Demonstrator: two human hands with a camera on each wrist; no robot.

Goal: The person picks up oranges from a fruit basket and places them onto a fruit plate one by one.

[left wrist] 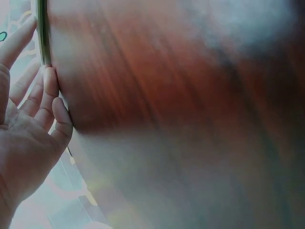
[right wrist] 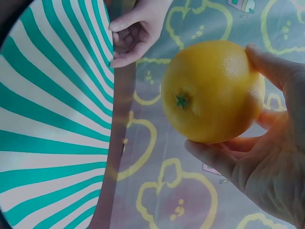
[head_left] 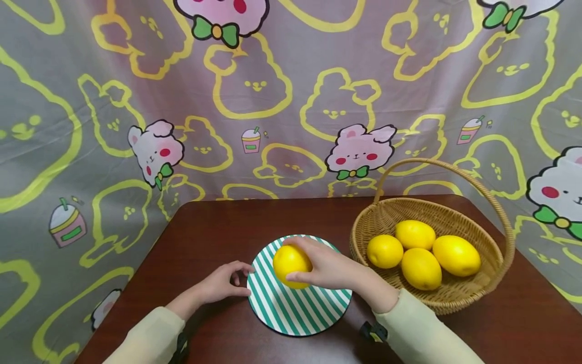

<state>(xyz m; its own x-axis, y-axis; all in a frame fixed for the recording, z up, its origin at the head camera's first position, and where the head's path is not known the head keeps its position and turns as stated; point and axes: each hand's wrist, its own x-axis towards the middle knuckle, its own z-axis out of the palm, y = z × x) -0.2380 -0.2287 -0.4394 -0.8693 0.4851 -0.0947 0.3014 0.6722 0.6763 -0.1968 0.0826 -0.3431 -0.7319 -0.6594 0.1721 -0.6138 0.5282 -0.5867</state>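
Observation:
My right hand (head_left: 325, 265) grips an orange (head_left: 292, 266) over a round placemat (head_left: 291, 313) with green and white stripes. The right wrist view shows the orange (right wrist: 214, 90) with its green stem end facing the camera, fingers (right wrist: 214, 160) wrapped round one side. At the placemat's left edge rests my left hand (head_left: 220, 283), its thumb and fingertips right at the rim, loosely bent. In the left wrist view, the left hand's fingers (left wrist: 50, 90) lie beside the mat's thin edge.
A wicker basket (head_left: 364, 222) with a tall handle stands on the right of the dark wooden table (head_left: 204, 227). Several yellow lemons (head_left: 420, 268) lie inside it. A patterned cloth (head_left: 291, 167) hangs behind and along both sides of the table.

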